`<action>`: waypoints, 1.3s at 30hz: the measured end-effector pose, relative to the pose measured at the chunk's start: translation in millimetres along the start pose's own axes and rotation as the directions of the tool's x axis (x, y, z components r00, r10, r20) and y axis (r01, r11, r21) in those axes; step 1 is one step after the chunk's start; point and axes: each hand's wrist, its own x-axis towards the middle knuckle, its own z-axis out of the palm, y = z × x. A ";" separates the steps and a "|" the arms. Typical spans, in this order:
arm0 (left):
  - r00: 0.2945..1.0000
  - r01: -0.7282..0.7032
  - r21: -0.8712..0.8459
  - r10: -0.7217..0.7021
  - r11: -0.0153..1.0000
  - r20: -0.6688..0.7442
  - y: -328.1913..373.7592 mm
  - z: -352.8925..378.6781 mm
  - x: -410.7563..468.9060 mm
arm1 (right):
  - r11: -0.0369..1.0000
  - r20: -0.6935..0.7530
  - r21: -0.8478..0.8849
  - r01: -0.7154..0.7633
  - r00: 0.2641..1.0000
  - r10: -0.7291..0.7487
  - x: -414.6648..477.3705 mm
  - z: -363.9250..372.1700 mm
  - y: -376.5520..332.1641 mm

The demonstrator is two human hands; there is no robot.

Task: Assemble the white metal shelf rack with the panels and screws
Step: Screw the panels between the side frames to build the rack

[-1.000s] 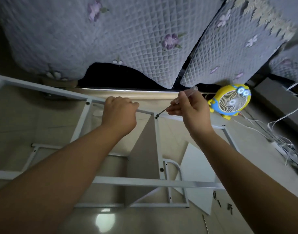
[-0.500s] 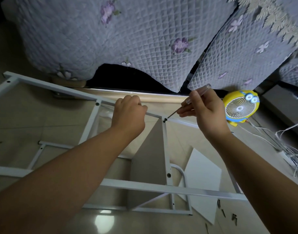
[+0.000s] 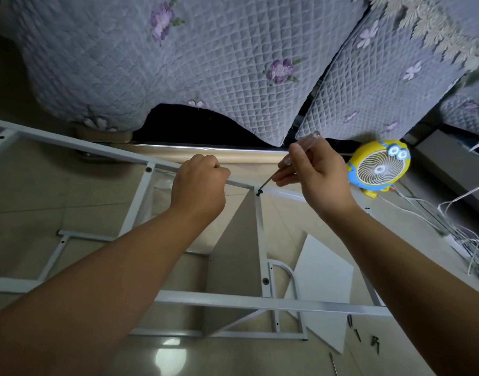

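Observation:
The white metal rack frame (image 3: 246,301) lies partly assembled on the tiled floor. My left hand (image 3: 199,187) grips its far rail, fingers curled round the tube. My right hand (image 3: 318,176) pinches a clear-handled screwdriver (image 3: 305,143), whose dark tip meets a black screw (image 3: 258,193) where an upright panel (image 3: 237,240) joins that rail. Another screw (image 3: 265,280) sits lower on the same panel edge. A loose white panel (image 3: 325,291) lies flat on the floor to the right.
Several loose black screws (image 3: 364,335) lie on the floor at the lower right. A yellow cartoon desk fan (image 3: 379,168) stands right of my right hand, with white cables (image 3: 466,240) beyond. A quilted purple cover (image 3: 192,58) hangs over furniture behind the frame.
The view has shifted, so the frame and hands sit lower and further right. Both hands keep their hold; the screwdriver stays on the same screw.

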 end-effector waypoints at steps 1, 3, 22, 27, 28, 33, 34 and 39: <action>1.000 0.007 -0.008 -0.007 1.000 -0.003 -1.0 0.5 0.1 | 1.000 0.012 -0.022 0.008 1.000 -0.008 -0.3 0.8 -0.3; 1.000 0.016 -0.021 -0.016 1.000 -0.012 -3.0 1.7 0.4 | 0.998 0.028 -0.059 0.023 0.999 -0.021 -1.5 2.7 0.1; 0.999 -0.035 -0.055 0.032 0.998 -0.044 -3.2 0.4 -2.5 | 0.870 0.184 -0.427 -0.248 0.918 0.352 33.1 -4.0 -42.7; 0.999 -0.028 -0.070 0.025 0.997 -0.033 -3.8 0.1 -1.6 | 0.891 0.129 -0.315 -0.327 0.915 0.382 32.9 -9.9 -39.5; 0.999 -0.025 -0.069 0.023 0.997 -0.028 -3.7 0.3 -1.4 | 0.902 0.126 -0.303 -0.309 0.925 0.359 31.4 -10.5 -39.1; 0.998 -0.035 -0.082 0.031 0.996 -0.049 -5.7 0.9 -2.2 | 0.917 0.144 -0.291 -0.274 0.935 0.325 28.0 -14.7 -39.9; 0.997 -0.041 -0.087 0.035 0.995 -0.063 -6.0 1.1 -2.3 | 0.917 0.171 -0.280 -0.283 0.925 0.338 28.3 -16.4 -40.6; 0.994 -0.060 -0.088 0.051 0.994 -0.101 -6.0 0.7 -2.4 | 0.902 0.279 -0.415 -0.124 0.926 0.256 23.8 -21.7 -42.5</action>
